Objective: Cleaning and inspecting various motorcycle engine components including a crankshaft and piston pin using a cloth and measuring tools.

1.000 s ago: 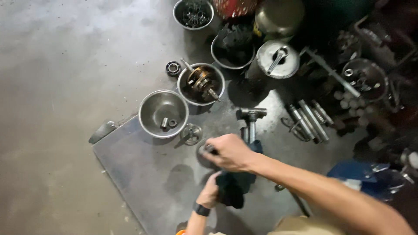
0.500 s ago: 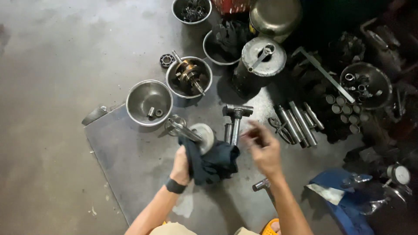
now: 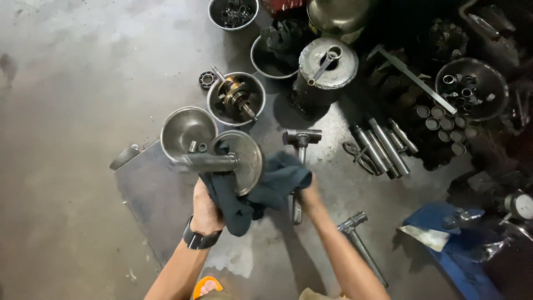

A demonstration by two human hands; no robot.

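Observation:
My left hand [image 3: 207,209] grips a dark blue rag [image 3: 252,191] wrapped under a round metal disc with a thick shaft [image 3: 233,161], held up over the floor. The shaft points left, toward a steel bowl [image 3: 187,131]. My right hand [image 3: 308,194] is mostly hidden behind the rag's right end and holds that end. A black watch sits on my left wrist.
A grey metal sheet [image 3: 150,194] lies under my hands. A bowl holding a crankshaft [image 3: 236,97], a T-shaped hammer tool [image 3: 300,140], a black cylinder with a wrench on top [image 3: 327,66], steel tubes [image 3: 380,145], a loose shaft [image 3: 361,244] and a blue bag [image 3: 449,244] surround me.
My right hand came back from the right and took the rag's end. The disc and shaft rose and turned, so the disc face now shows above the rag.

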